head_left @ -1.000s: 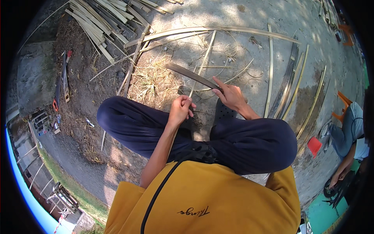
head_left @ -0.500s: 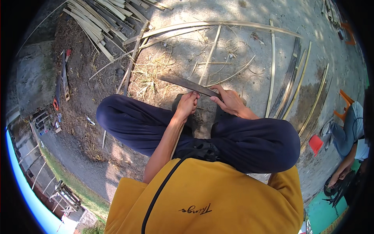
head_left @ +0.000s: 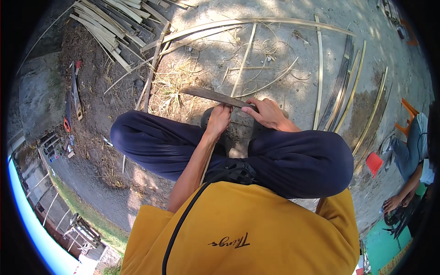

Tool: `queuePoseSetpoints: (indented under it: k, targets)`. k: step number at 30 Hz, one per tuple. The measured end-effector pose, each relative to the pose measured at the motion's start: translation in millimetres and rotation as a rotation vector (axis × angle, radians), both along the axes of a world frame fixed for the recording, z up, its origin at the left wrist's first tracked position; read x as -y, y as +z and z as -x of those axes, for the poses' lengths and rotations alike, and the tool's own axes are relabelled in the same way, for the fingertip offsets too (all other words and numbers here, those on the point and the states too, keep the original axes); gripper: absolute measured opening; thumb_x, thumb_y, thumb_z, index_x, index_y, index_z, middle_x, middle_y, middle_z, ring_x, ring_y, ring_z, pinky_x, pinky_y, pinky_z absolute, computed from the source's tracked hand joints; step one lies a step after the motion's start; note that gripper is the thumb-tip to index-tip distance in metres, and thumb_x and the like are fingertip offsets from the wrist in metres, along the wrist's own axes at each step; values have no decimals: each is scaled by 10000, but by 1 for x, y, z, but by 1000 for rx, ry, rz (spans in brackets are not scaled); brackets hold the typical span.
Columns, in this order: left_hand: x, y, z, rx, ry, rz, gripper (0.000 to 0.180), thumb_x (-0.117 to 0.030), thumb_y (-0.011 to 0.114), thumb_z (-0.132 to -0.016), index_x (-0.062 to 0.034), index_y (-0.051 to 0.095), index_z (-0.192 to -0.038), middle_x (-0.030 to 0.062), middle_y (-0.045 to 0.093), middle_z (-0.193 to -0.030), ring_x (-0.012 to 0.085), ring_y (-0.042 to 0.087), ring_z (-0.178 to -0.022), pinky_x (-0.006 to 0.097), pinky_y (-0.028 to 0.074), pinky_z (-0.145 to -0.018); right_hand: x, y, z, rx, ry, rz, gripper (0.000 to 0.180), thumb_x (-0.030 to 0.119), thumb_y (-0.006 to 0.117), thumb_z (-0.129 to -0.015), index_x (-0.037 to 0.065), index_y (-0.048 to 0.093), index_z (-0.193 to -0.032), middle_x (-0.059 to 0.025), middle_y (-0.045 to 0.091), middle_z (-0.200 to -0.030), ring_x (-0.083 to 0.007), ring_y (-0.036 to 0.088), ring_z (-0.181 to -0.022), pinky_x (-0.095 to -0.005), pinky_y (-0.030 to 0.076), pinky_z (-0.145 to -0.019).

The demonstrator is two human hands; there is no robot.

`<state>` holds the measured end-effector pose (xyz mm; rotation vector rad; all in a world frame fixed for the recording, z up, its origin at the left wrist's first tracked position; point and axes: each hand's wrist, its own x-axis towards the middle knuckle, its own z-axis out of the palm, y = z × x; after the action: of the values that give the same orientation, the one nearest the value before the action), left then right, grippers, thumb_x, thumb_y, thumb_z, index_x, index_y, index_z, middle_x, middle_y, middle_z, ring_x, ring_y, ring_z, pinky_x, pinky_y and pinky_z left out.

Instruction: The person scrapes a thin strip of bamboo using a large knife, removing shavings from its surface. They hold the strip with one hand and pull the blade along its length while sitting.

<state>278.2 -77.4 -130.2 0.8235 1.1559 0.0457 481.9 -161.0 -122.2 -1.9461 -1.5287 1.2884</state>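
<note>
My right hand (head_left: 269, 114) is closed round the handle end of a machete, whose dark, worn blade (head_left: 208, 94) reaches leftward over my left hand. Just under the blade, my left hand (head_left: 219, 120) is closed on a thin, pale bamboo strip (head_left: 244, 59). The strip runs from the ground ahead, beneath the blade and back past my left forearm toward my lap. The blade crosses the strip close to my left fingers; whether the two touch I cannot tell. Both hands are between my bent knees.
A pile of split bamboo (head_left: 103, 30) lies far left, with a handsaw (head_left: 68, 103) below it. Long strips (head_left: 318, 73) lie on the ground to the right. A person (head_left: 408, 153) sits at the right, beside a red scoop-like object (head_left: 374, 163) and an orange chair (head_left: 406, 117).
The view has shifted slightly. My left fingers look more curled under the blade, and the machete has moved only a little. At the right, the other person's hands have moved.
</note>
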Motion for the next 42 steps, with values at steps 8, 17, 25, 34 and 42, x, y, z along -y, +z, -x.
queuePoseSetpoints:
  k: [8, 17, 25, 34, 42]
  targets:
    - [-1, 5, 3, 21, 32, 37, 283, -301, 410, -1119, -127, 491, -911, -95, 300, -607, 33, 251, -446, 248, 207, -413, 3, -13, 3, 60, -17, -114, 575, 569, 587, -987, 31, 712, -1148, -224, 672, -722, -425, 671, -748, -499, 483, -711]
    - [2, 9, 3, 15, 17, 16, 258, -267, 408, -1113, -121, 497, -919, -98, 294, -600, 30, 249, -437, 253, 197, -403, 4, -18, -1, 140, 30, -153, 588, 582, 605, -969, 43, 697, -1187, -218, 696, -752, -440, 684, -781, -517, 487, -710]
    - [7, 3, 9, 4, 44, 16, 272, -234, 471, -1088, -58, 538, -891, -41, 401, -586, 67, 374, -458, 276, 277, -415, 6, -15, -1, 178, 34, -172, 634, 652, 596, -945, 62, 707, -1149, -229, 700, -744, -444, 695, -765, -524, 516, -703]
    - [10, 20, 15, -55, -18, -47, 307, -267, 459, -1095, -60, 534, -882, -35, 411, -606, 62, 394, -479, 277, 286, -423, 6, -18, -11, 217, -10, -95, 623, 646, 587, -955, 70, 721, -1151, -225, 706, -750, -440, 700, -759, -523, 526, -720]
    - [12, 17, 10, 8, 24, 54, 307, -255, 441, -1104, -65, 523, -878, -54, 367, -598, 56, 346, -458, 266, 262, -414, 11, -18, -6, 148, 74, -185, 557, 584, 594, -981, 75, 672, -1194, -228, 698, -741, -443, 690, -741, -517, 520, -695]
